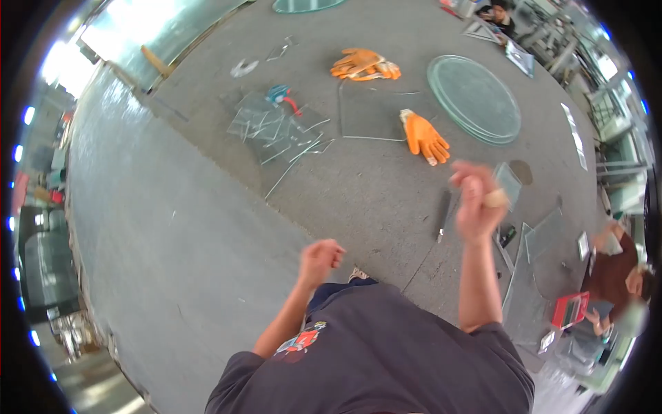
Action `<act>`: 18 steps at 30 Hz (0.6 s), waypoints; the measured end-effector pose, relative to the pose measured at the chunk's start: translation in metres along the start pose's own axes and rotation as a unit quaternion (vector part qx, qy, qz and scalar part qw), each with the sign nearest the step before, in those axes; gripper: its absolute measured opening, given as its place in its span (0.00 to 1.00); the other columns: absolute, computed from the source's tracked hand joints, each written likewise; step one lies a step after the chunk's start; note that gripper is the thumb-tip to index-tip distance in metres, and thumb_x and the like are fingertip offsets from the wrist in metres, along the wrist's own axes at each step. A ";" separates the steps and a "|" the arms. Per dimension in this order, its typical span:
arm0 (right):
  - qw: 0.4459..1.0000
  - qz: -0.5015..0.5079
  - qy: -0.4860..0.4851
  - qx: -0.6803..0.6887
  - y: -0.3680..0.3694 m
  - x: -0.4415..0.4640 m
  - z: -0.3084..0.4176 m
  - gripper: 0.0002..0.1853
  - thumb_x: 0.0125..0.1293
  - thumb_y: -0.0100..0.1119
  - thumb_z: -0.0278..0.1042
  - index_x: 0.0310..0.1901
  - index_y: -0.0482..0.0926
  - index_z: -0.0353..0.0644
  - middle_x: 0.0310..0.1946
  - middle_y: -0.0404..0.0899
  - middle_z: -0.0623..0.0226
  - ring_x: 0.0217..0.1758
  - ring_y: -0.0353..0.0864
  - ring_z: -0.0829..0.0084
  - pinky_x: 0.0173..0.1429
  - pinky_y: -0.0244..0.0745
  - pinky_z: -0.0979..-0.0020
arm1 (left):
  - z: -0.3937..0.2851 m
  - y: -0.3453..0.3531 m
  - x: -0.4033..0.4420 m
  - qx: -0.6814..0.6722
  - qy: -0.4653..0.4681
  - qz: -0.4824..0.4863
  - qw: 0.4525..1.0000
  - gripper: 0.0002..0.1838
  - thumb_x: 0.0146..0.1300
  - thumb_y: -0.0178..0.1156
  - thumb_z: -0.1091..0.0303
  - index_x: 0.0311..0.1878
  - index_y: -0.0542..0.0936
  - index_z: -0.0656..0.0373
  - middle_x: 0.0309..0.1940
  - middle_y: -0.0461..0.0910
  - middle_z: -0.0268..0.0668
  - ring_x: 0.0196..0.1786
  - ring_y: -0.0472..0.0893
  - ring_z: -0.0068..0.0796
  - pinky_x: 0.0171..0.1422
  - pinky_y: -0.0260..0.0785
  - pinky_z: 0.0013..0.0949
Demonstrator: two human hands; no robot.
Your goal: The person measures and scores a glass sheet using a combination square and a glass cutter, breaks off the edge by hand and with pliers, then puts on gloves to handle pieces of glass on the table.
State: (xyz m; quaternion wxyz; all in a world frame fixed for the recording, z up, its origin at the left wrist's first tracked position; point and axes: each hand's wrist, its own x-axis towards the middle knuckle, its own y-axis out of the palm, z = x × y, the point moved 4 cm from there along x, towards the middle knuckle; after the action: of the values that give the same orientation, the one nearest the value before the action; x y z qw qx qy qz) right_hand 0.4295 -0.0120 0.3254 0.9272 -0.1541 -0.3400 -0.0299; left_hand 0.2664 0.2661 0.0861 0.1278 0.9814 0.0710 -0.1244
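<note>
My left hand [322, 262] is raised above the grey surface with its fingers curled in, and nothing shows in it. Blurred by motion, my right hand [479, 200] is closed, with a pale rounded thing [496, 199] at its edge that I cannot make out. A single orange glove [423, 138] lies just beyond the right hand, and a dark long tool [445, 214] is just to its left. More orange gloves [362, 64] lie farther off, beside a rectangular glass sheet [372, 114]. Stacked oval glass panes [476, 100] rest at the right.
Broken glass pieces [265, 127] lie at the upper left with a teal and red tool [279, 94]. More glass sheets [545, 238] and a red box [570, 310] are at the right, near another person [610, 269]. A second person [502, 17] is at the top right.
</note>
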 end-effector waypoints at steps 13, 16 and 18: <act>0.850 0.031 -0.497 -0.171 -0.033 0.105 0.271 0.14 0.65 0.57 0.37 0.40 0.84 0.34 0.36 0.84 0.58 0.36 0.81 0.64 0.43 0.77 0.62 | -0.539 0.039 -0.058 0.444 0.804 0.257 0.302 0.13 0.75 0.55 0.58 0.41 0.80 0.57 0.40 0.82 0.39 0.34 0.79 0.28 0.37 0.72 0.34; 0.877 0.030 -0.396 -0.272 -0.026 0.111 0.265 0.14 0.66 0.57 0.37 0.40 0.84 0.34 0.36 0.84 0.59 0.36 0.81 0.65 0.43 0.77 0.63 | -0.561 0.036 -0.036 0.486 0.772 0.272 0.305 0.13 0.75 0.55 0.58 0.41 0.80 0.57 0.40 0.82 0.39 0.35 0.79 0.29 0.38 0.72 0.34; 0.885 0.002 -0.339 -0.318 -0.022 0.118 0.263 0.14 0.66 0.57 0.37 0.41 0.84 0.34 0.36 0.84 0.59 0.36 0.81 0.66 0.42 0.76 0.63 | -0.568 0.031 -0.018 0.500 0.767 0.259 0.308 0.13 0.75 0.55 0.58 0.41 0.80 0.57 0.40 0.82 0.39 0.36 0.79 0.29 0.39 0.72 0.34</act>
State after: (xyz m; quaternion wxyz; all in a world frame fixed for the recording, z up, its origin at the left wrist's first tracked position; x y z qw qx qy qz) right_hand 0.3532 0.0537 0.5969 0.6566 -0.4422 -0.6057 -0.0800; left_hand 0.3827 0.3874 0.6303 -0.4740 0.4798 -0.1963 0.7117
